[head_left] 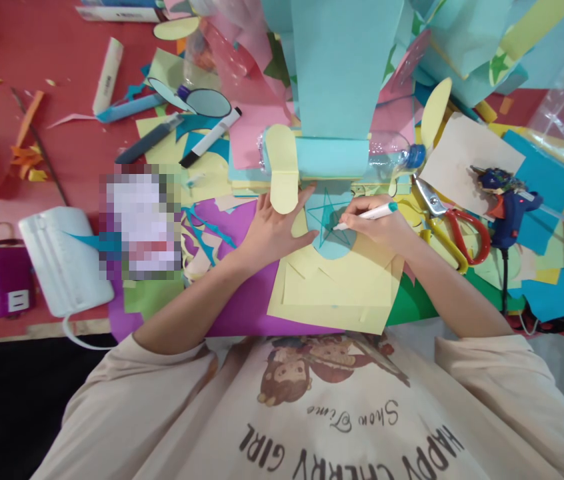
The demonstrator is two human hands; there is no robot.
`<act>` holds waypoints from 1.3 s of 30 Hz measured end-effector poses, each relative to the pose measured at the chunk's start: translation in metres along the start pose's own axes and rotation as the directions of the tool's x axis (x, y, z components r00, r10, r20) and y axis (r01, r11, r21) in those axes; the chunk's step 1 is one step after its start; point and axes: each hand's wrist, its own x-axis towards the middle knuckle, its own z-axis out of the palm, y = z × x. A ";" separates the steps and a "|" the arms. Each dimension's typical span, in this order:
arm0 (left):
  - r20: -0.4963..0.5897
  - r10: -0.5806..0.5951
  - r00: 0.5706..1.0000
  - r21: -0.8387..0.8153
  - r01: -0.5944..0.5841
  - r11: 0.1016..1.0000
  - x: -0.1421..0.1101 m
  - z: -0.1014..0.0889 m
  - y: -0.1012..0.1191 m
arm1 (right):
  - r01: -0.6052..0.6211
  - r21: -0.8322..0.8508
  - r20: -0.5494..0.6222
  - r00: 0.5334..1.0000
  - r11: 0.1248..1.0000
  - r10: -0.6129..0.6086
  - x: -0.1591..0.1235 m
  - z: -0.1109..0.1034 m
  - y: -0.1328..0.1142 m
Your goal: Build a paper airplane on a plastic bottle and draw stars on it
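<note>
My right hand (375, 223) is closed around a white marker (379, 211) with a green end. The marker's tip meets a light blue paper piece with a rounded lower end (335, 248), on which a green star outline (323, 217) is drawn and partly coloured in. Spread flat at the left of that piece, my left hand (275, 227) has its thumb and a fingertip at the paper's edge. Pale yellow sheets (337, 287) lie beneath. A yellow paper strip with rounded ends (283, 170) hangs over the back of my left hand from a blue-wrapped plastic bottle (332, 157).
Red-and-yellow-handled scissors (455, 223) and a blue glue gun (509, 210) lie at the right. A black-and-white marker (211, 137) lies behind my left hand. Further left are a blurred-out rectangle (142, 220) and a white pouch (67, 260). Paper scraps cover much of the red table (62, 153).
</note>
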 end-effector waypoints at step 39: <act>0.007 -0.012 1.000 -0.007 0.012 1.000 0.000 0.000 0.000 | 0.068 -0.079 -0.007 0.998 0.995 -0.069 -0.001 0.002 0.000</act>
